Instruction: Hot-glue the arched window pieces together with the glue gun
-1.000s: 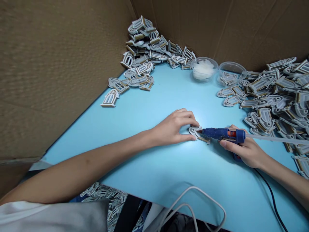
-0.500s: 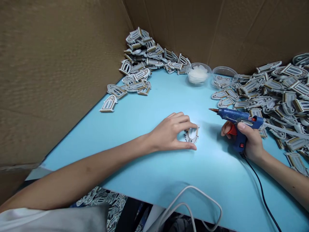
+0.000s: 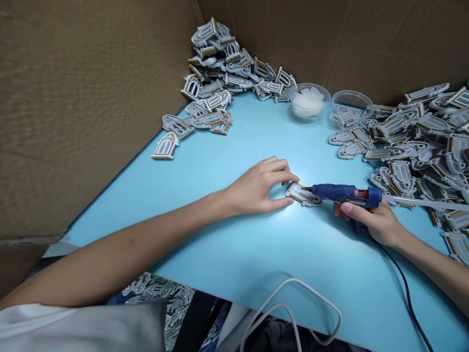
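My left hand (image 3: 254, 188) pinches a small arched window-shaped piece (image 3: 301, 194) of white and gold layered board, its fingertips on the piece's left end. The piece lies nearly flat on the pale blue tabletop (image 3: 234, 244). My right hand (image 3: 372, 220) grips a blue hot glue gun (image 3: 346, 194) with an orange trigger. The gun's tip rests on or just over the piece's right end. A translucent glue stick (image 3: 421, 203) runs out of the gun's back.
Heaps of similar arched pieces lie at the back corner (image 3: 223, 73) and along the right side (image 3: 414, 142). Two transparent tubs stand between them, one with whitish pieces (image 3: 308, 103), one with arched pieces (image 3: 350, 108). Cardboard walls (image 3: 91, 107) rise behind. A white cable (image 3: 293, 305) and black cord (image 3: 406, 293) trail in front.
The glue gun has swung down and left from a raised spot, bringing its tip to the piece. The piece has turned from upright to lying sideways in my left fingers.
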Motion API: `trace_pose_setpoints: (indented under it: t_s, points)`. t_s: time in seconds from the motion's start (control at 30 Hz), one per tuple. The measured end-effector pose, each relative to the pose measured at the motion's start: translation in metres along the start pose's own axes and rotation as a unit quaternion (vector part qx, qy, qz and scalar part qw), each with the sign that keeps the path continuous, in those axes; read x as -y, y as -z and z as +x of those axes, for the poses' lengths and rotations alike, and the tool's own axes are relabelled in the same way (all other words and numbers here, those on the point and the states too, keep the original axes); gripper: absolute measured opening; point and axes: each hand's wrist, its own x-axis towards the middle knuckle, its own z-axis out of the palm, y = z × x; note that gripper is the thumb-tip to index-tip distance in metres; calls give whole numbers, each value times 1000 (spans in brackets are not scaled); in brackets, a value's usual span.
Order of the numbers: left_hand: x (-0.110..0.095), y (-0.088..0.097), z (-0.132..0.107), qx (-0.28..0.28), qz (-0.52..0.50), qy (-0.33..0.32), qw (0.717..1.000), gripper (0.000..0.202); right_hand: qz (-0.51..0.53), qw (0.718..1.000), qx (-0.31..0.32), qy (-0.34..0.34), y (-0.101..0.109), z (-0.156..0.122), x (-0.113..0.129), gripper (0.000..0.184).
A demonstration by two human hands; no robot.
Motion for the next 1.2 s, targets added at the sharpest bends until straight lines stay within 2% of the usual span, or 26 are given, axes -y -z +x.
trace_pose_setpoints:
  t_s: [0.17,0.37,0.63,1.2]
  points:
    - [-2,-2,1,15,-20,7,1000,31,-86,996,7,24,-4,2,12,48]
    - [-5,-1,3,22,-27,14,999,31,-122,992,3,37,-5,3,14,52]
    - [-5,-3,3,29,-33,30,999,30,-122,991,-1,61,-6,3,9,53]
    - [-4,-3,3,25,-67,38,997,28,-102,989,6,110,-7,5,16,50]
